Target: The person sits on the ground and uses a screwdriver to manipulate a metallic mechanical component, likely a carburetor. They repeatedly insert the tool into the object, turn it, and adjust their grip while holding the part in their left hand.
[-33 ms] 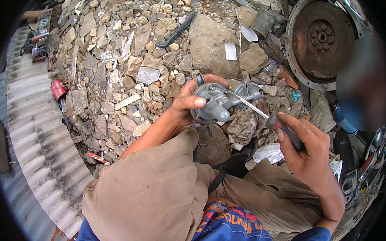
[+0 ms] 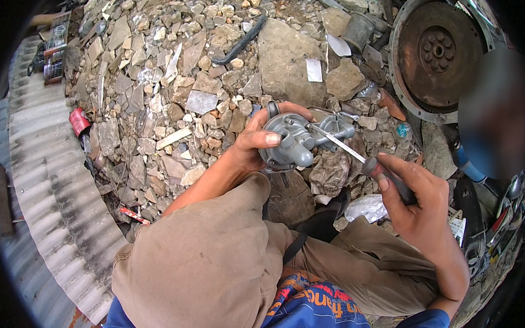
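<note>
Nearest, at six o'clock, is the wearer's blue shirt point(image 2: 326, 322), with the brown trousers point(image 2: 206, 243) folded above it at seven. Beyond the knees, just past the dial's centre toward one o'clock, the grey metal casting point(image 2: 290, 140) is held up off the ground. The left hand point(image 2: 250, 143) clasps it from its nine o'clock side, thumb across the face and fingers round the far edge. From four o'clock the right hand point(image 2: 425, 197) grips the handle of a screwdriver point(image 2: 370, 166), whose shaft slants to the casting's upper side; the tip appears to rest there. Work looks under way: the casting seems whole, with no part visibly lifted away, but whether any fastener has been turned, and how much is left, cannot be told. Farther from the casting, a crumpled clear bag point(image 2: 366, 208) lies at four o'clock, a flat stone slab point(image 2: 287, 62) at twelve, a black strip point(image 2: 241, 43) at eleven, a corrugated sheet point(image 2: 67, 202) toward eight, and a rusty round flywheel point(image 2: 439, 84) at two.
</note>
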